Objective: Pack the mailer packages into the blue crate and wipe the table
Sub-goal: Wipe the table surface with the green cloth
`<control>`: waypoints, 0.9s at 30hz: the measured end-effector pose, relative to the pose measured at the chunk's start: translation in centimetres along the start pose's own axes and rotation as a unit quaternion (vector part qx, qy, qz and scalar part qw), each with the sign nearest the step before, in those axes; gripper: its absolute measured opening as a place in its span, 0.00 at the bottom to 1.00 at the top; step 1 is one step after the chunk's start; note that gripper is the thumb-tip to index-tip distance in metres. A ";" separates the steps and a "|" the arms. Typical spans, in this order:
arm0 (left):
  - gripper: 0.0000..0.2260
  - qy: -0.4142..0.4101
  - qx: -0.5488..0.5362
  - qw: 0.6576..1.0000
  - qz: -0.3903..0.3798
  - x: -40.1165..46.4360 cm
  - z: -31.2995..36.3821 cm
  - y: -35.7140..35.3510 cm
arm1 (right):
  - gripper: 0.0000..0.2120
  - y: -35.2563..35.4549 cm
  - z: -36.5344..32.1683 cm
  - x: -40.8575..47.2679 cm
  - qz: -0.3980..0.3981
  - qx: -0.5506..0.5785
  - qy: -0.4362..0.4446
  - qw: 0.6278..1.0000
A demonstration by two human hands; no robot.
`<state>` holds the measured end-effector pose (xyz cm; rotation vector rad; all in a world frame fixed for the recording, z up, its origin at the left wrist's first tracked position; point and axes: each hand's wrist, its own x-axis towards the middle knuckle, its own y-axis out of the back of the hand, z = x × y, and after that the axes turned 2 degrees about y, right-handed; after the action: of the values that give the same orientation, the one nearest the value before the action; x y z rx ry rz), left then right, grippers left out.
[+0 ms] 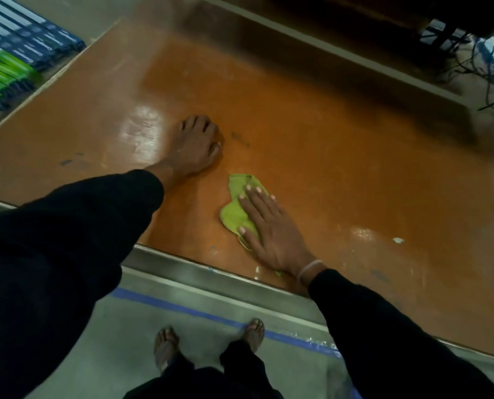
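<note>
Black sleeves (pixel 53 254) — nearest the lens, both reaching over the table's metal near edge. Orange table (pixel 326 133): glossy, scuffed, a dark smudge (pixel 240 138) beyond the left hand. Left hand (pixel 198 145): fingers curled, tips braced on the surface, holding nothing. Right hand (pixel 271 228): fingers straight and slightly spread, pressing flat on the green cloth (pixel 235 216) near the front edge. Mailers, crate: not in view. Advice — keep the palm flat, overlap strokes, carry the cloth to the smudge.
</note>
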<state>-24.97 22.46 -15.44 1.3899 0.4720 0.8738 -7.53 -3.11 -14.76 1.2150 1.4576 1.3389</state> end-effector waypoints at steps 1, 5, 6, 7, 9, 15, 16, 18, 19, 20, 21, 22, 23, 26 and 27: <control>0.24 0.004 -0.002 1.000 0.004 -0.2 -0.7 0.2 | 0.30 0.0 -0.1 -0.5 -0.001 -0.003 -0.004 1.000; 0.24 0.016 -0.021 1.000 0.012 -1.2 -2.2 0.2 | 0.30 -0.2 -1.4 -1.0 0.054 -0.006 -0.269 0.962; 0.23 0.022 -0.027 0.999 0.018 -1.3 -2.2 0.2 | 0.31 -0.4 -2.8 -1.0 0.060 -0.002 -0.282 0.958; 0.23 0.027 -0.031 0.999 0.023 -1.3 -2.1 0.2 | 0.31 -0.5 -4.5 -1.0 0.054 0.000 -0.244 0.968; 0.22 0.030 -0.039 0.999 0.024 -1.2 -1.9 0.3 | 0.30 -0.4 -7.1 -1.8 0.010 0.004 -0.089 0.996; 0.22 0.027 -0.038 0.998 0.030 -1.4 -2.1 0.4 | 0.30 -0.6 -3.4 -0.1 0.047 -0.004 -0.248 0.968; 0.22 0.026 -0.036 0.999 0.031 -1.4 -2.0 0.4 | 0.30 -0.8 -3.6 0.4 0.055 -0.009 -0.288 0.956; 0.22 0.026 -0.033 0.999 0.031 -1.4 -2.0 0.6 | 0.30 -1.0 -5.1 1.2 0.047 -0.004 -0.231 0.972; 0.22 0.026 -0.034 0.999 0.032 -1.5 -2.0 0.7 | 0.30 -1.0 -5.9 1.1 0.033 0.002 -0.152 0.988; 0.22 0.026 -0.034 0.999 0.034 -1.4 -2.1 0.7 | 0.29 -0.7 -6.3 1.0 0.013 0.008 -0.071 0.997; 0.22 0.027 -0.034 0.998 0.035 -1.4 -2.1 0.7 | 0.29 -0.5 -5.9 1.0 0.001 0.009 -0.017 1.000; 0.22 0.029 -0.036 0.998 0.034 -1.3 -2.1 0.7 | 0.29 -0.4 -4.9 1.4 0.003 0.005 -0.004 1.000; 0.22 0.032 -0.038 0.998 0.032 -1.3 -2.1 0.8 | 0.29 -0.6 -3.7 2.0 0.016 0.000 -0.036 0.999; 0.20 0.037 -0.044 0.998 0.032 -1.3 -2.1 0.6 | 0.31 -0.8 -0.3 4.5 0.049 0.006 -0.268 0.962; 0.20 0.036 -0.045 0.998 0.036 -1.3 -2.2 0.5 | 0.31 -1.0 0.1 5.6 0.051 0.008 -0.313 0.948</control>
<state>-27.49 22.88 -15.52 1.3035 0.4351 0.9958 -8.80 2.34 -15.45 1.5618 0.9586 0.8776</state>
